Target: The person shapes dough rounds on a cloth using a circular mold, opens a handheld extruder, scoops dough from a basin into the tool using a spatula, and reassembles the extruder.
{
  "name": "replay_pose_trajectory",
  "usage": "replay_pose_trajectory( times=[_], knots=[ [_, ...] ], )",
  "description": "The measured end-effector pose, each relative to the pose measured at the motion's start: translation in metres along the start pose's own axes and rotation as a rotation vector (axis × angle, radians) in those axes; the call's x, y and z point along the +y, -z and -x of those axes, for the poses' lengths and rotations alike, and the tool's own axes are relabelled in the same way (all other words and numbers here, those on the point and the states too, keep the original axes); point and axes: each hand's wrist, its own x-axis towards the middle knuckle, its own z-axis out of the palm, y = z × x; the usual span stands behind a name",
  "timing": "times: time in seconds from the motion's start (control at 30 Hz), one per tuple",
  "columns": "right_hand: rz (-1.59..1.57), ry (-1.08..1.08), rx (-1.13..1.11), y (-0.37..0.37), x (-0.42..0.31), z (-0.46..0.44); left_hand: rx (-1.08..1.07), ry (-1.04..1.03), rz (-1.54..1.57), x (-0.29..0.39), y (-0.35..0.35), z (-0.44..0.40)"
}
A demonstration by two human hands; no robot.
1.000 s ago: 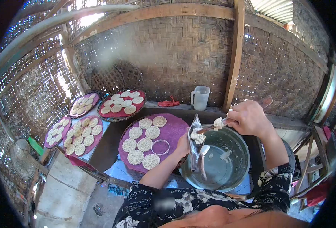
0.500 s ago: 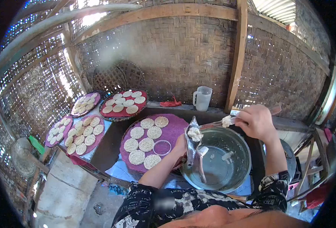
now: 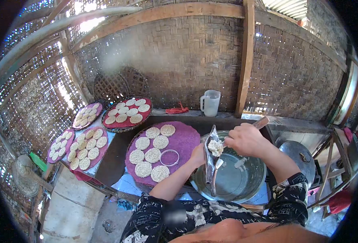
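My left hand [image 3: 198,155] is wrapped round a shiny plastic sheet [image 3: 210,170] that bears a lump of white dough [image 3: 216,147]. Beside the dough, my right hand [image 3: 244,139] grips a flat wooden stick [image 3: 261,122], whose lower end is hidden by the fingers and dough. Under both hands stands a wide metal basin [image 3: 249,194] with bits of dough on its inside and another utensil [image 3: 214,178] leaning in it. Left of the basin, a purple cloth-covered round tray [image 3: 183,135] bears several round pale discs [image 3: 153,155] and a thin white ring [image 3: 169,158].
More trays of discs stand at the left, one with red cloth [image 3: 127,114]. A plastic jug [image 3: 210,103] and a red bag [image 3: 177,109] sit on the ledge by the woven wall. A round metal lid [image 3: 296,158] lies at the right.
My right hand has moved left and down, bringing the stick from beyond the basin's rim to the dough on the sheet. The camera view has shifted slightly.
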Motion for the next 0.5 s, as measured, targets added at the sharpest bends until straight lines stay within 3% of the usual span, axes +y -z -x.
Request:
replay_pose_trajectory(
  times=[0.1,0.2,0.23,0.27,0.3,0.37,0.43,0.5],
  knots=[
    [-0.040,-0.120,0.148,0.023,0.014,0.014,-0.022,-0.038,0.692,-0.035,-0.009,-0.015],
    [-0.199,-0.405,0.447,0.022,0.032,0.034,-0.028,0.226,1.404,-0.027,0.019,-0.014],
    [-0.285,-0.559,0.523,0.014,0.020,0.030,0.018,0.189,1.321,-0.033,0.013,-0.017],
    [-0.698,-0.707,0.655,-0.015,0.009,0.023,0.060,0.157,1.236,-0.037,0.000,-0.022],
    [-1.034,-0.794,0.629,-0.038,-0.002,0.017,0.129,0.092,1.004,-0.035,-0.008,-0.024],
    [-1.311,-0.827,0.505,-0.090,-0.023,0.014,0.298,0.030,0.503,-0.030,-0.022,-0.027],
    [-1.440,-0.885,0.576,-0.116,-0.048,0.012,0.292,0.095,0.808,-0.015,-0.013,-0.024],
    [-1.131,-0.927,0.513,-0.106,-0.055,0.027,0.250,0.175,1.103,-0.011,-0.002,-0.022]
  ],
)
